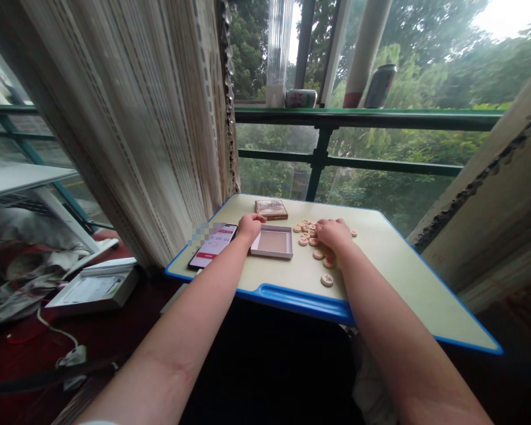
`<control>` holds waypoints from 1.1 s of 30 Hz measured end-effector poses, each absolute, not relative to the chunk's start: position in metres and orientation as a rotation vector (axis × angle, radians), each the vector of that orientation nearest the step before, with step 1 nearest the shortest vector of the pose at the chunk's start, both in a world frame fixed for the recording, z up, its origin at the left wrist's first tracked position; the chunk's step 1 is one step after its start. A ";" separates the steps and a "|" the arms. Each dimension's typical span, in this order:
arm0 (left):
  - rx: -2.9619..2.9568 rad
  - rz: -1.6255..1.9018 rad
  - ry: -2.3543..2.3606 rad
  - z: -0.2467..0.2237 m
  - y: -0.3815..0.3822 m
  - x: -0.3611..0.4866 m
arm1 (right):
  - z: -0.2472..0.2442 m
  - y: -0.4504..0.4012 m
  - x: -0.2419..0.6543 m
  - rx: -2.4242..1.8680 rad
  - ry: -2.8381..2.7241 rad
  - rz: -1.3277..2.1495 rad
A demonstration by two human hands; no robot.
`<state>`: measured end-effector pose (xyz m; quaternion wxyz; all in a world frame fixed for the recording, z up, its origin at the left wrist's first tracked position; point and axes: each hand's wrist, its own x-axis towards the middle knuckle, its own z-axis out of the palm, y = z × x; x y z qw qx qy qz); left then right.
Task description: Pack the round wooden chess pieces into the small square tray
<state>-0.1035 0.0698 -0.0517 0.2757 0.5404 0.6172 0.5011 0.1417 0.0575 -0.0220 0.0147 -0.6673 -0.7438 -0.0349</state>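
Observation:
An open shallow box [271, 255] with a plain brown inside lies on the cream table. My left hand [250, 228] is at its back left corner, fingers curled closed against the rim; the fingertips are partly hidden. Right of the box lies a loose group of round wooden Chinese chess pieces [303, 241] with red or dark characters. My right hand [333, 231] rests palm down over the right part of this group, fingers spread and partly covering pieces. One chess piece [327, 280] lies apart, nearer the front edge; another piece [354, 233] sits just right of my right hand.
Behind the open box is a printed box lid [271, 208]. A phone [213, 247] showing a timer lies left of my left hand. The table [407, 283] has a blue rim and a front groove [303, 300]. Cans [301, 98] stand or lie on the window ledge.

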 end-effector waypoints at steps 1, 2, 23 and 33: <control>1.459 1.350 1.654 -0.052 0.069 -0.104 | -0.022 0.057 0.141 -2.107 -2.267 -0.130; 1.462 1.351 1.650 -0.052 0.069 -0.104 | -0.022 0.057 0.141 -2.140 -2.211 -0.155; 1.486 1.338 1.676 -0.050 0.069 -0.104 | -0.026 0.062 0.144 -2.049 -1.843 -0.033; 1.509 1.319 1.652 -0.049 0.067 -0.094 | -0.017 0.034 0.094 -1.355 -2.228 0.108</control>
